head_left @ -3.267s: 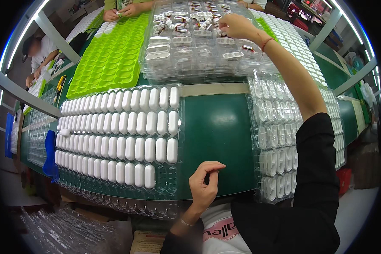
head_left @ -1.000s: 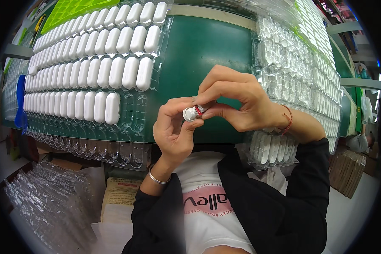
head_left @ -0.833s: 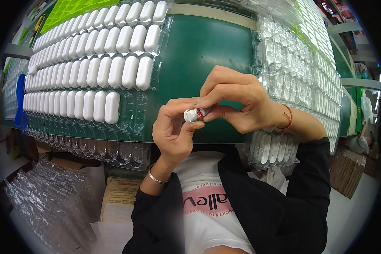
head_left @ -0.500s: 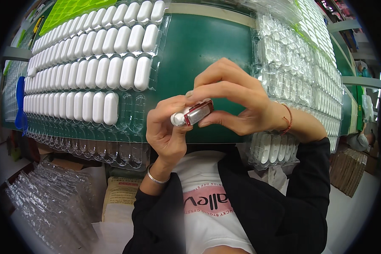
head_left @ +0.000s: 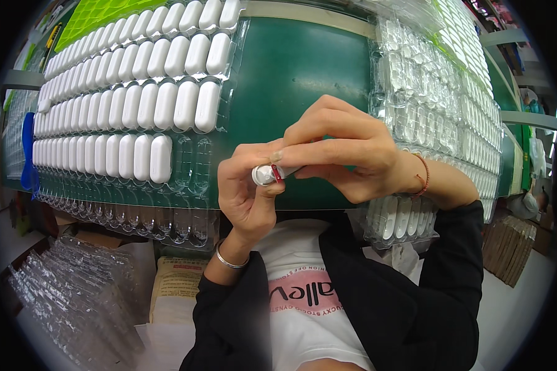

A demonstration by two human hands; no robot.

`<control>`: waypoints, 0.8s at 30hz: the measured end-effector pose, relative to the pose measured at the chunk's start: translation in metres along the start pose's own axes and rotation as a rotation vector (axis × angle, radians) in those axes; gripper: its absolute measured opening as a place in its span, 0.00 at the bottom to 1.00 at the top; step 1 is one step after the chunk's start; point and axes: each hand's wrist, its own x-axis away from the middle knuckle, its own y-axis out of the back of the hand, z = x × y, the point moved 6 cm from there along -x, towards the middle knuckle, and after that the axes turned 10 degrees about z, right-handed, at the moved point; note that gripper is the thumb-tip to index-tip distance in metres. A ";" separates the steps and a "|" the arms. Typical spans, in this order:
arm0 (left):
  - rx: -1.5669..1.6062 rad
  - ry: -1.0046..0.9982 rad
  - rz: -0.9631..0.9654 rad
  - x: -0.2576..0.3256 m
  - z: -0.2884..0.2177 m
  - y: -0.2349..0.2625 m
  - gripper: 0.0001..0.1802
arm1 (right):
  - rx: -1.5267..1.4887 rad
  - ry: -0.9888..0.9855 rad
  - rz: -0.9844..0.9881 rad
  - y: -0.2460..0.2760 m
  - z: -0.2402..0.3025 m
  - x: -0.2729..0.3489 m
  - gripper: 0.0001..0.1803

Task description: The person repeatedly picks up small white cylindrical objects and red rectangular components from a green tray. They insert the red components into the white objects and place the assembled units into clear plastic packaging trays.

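Note:
My left hand [head_left: 246,196] and my right hand [head_left: 346,151] meet close under the camera, above the near edge of the green table [head_left: 303,80]. Between their fingertips they pinch a small white oblong case [head_left: 267,174] with a red mark at its end, its rounded end pointing at me. Left of the hands lies a clear blister tray [head_left: 185,167] whose pockets mostly hold white oblong cases [head_left: 161,157]. The two pockets nearest my left hand hold nothing.
Another clear tray [head_left: 433,117] with small parts lies to the right of my hands. A green tray [head_left: 99,12] sits at the far left. Stacks of empty clear trays [head_left: 74,297] stand low at my left, beside a tan sack [head_left: 176,287].
Earlier my right hand reached to the far pile while the left waited by the table edge. Now both hands hold the case near me, and they have turned it end-on over the last second.

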 end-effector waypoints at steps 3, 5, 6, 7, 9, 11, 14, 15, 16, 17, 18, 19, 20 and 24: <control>0.029 0.030 0.002 0.001 0.001 0.001 0.23 | -0.055 0.015 0.015 -0.002 -0.001 0.000 0.25; -0.002 0.045 0.020 0.003 0.001 0.002 0.23 | -0.087 0.021 0.023 -0.003 -0.002 0.001 0.25; -0.018 0.050 0.029 0.003 0.001 0.002 0.23 | -0.100 0.026 0.028 -0.003 -0.003 0.001 0.25; -0.017 0.053 0.033 0.004 0.000 0.002 0.23 | -0.112 0.031 0.033 -0.002 -0.003 0.001 0.25; -0.015 0.058 0.044 0.005 0.000 0.002 0.23 | -0.131 0.008 0.045 -0.001 -0.004 0.000 0.26; 0.045 0.062 -0.001 0.004 0.002 0.003 0.23 | -0.121 -0.012 0.038 -0.001 -0.004 -0.001 0.27; 0.027 0.016 -0.029 -0.001 0.000 0.002 0.23 | -0.079 -0.035 -0.003 0.000 -0.003 0.000 0.28; 0.003 -0.006 -0.033 -0.001 -0.001 0.003 0.23 | -0.075 -0.047 -0.022 0.001 -0.004 0.001 0.28; 0.076 -0.048 0.019 -0.004 0.000 0.002 0.23 | -0.093 -0.063 -0.024 0.001 -0.005 0.002 0.29; 0.083 -0.047 0.018 -0.003 0.002 0.004 0.23 | -0.112 -0.079 -0.026 0.001 -0.006 0.002 0.29; 0.089 -0.044 0.015 -0.002 0.004 0.007 0.22 | -0.156 -0.100 -0.010 0.000 -0.008 0.004 0.28; 0.096 -0.041 0.012 -0.001 0.006 0.008 0.22 | -0.199 -0.121 0.006 -0.002 -0.010 0.005 0.28; 0.116 -0.029 0.026 -0.001 0.005 0.008 0.22 | -0.189 -0.110 -0.008 -0.001 -0.009 0.005 0.28; 0.137 -0.017 0.052 -0.001 0.004 0.005 0.22 | -0.168 -0.093 -0.021 -0.001 -0.008 0.004 0.27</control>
